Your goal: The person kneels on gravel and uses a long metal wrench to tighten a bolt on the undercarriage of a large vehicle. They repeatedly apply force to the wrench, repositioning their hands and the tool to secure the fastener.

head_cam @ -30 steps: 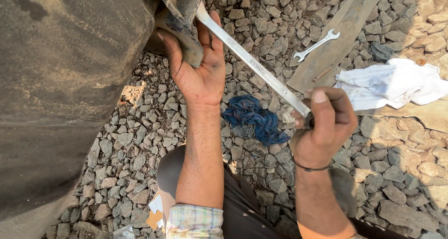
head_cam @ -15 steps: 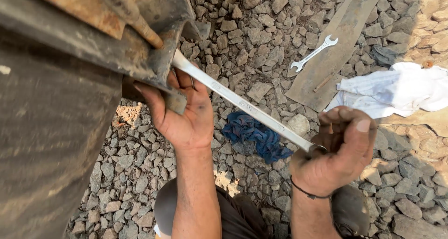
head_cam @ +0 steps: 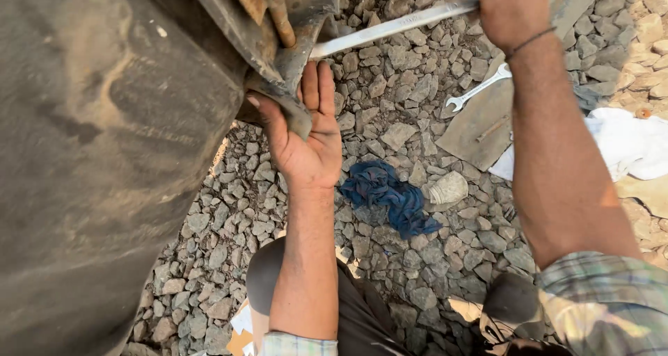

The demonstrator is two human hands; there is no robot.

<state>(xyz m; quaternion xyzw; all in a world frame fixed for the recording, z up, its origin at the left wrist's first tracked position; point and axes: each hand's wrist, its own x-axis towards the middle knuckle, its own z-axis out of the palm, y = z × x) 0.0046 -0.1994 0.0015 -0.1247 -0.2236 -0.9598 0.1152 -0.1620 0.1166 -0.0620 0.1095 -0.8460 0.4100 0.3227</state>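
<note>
My left hand [head_cam: 303, 130] reaches up, palm toward me, and grips the lower edge of a dark metal bracket [head_cam: 282, 50] under a large dusty tyre [head_cam: 104, 161]. At the top of the head view my right hand [head_cam: 511, 8] is closed around the handle of a long silver wrench [head_cam: 390, 26]. The wrench's far end disappears behind the bracket, so its head is hidden.
The ground is loose grey gravel [head_cam: 390, 85]. A blue rag [head_cam: 386, 196] lies below my left hand. A smaller spanner [head_cam: 476, 90] rests on a flat grey board [head_cam: 480, 126], with a white cloth [head_cam: 626, 144] to the right. My knees are at the bottom edge.
My right hand has swung the wrench handle from low on the right up to the top of the view. The left hand has stayed on the bracket.
</note>
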